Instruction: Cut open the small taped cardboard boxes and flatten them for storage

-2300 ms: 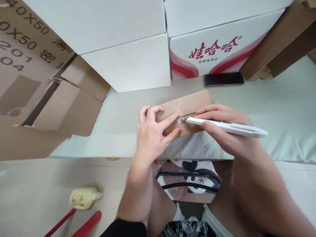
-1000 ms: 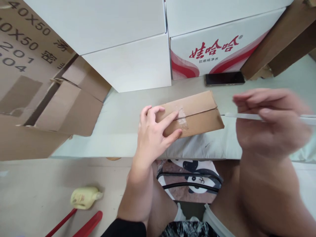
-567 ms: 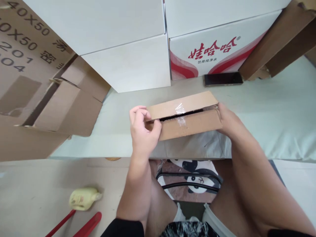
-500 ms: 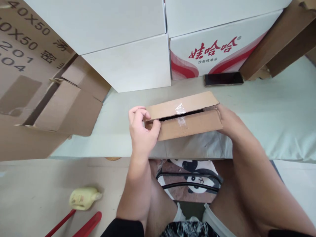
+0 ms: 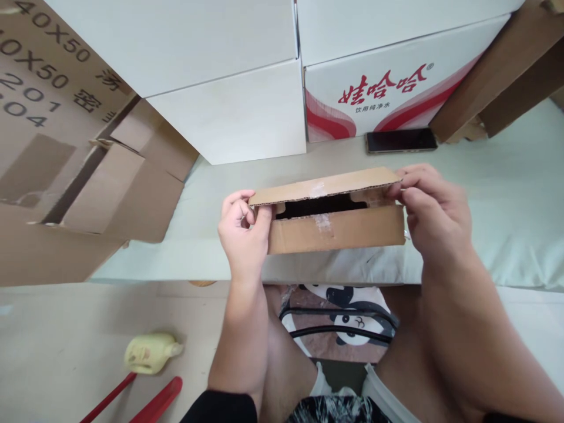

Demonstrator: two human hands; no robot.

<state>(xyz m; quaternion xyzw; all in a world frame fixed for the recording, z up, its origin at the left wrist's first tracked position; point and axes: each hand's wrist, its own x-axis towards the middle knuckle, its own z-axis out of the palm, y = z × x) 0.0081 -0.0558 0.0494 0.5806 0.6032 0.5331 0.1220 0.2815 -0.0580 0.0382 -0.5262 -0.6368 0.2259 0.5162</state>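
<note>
A small brown cardboard box [image 5: 335,231] is held up between my hands, above the front of the pale green cloth. Its two top flaps stand apart, with a dark gap between them and clear tape stuck on both edges. My left hand [image 5: 244,232] is closed on the left end, its thumb at the gap and fingers around the far flap. At the right end, my right hand [image 5: 434,205] pinches the corner of the far flap. What lies inside the box is too dark to make out.
White cartons [image 5: 229,117] are stacked behind, with a phone [image 5: 400,140] lying before the red-lettered one [image 5: 396,100]. Large brown cartons [image 5: 127,188] stand at the left. On the floor are a yellow bottle [image 5: 150,352] and red bars [image 5: 158,402]. The cloth-covered surface [image 5: 211,252] ends near my knees.
The gap between the flaps has widened as the far flap lifted. My right hand has moved from the box's right side up to the flap's corner; my left hand shifted slightly left.
</note>
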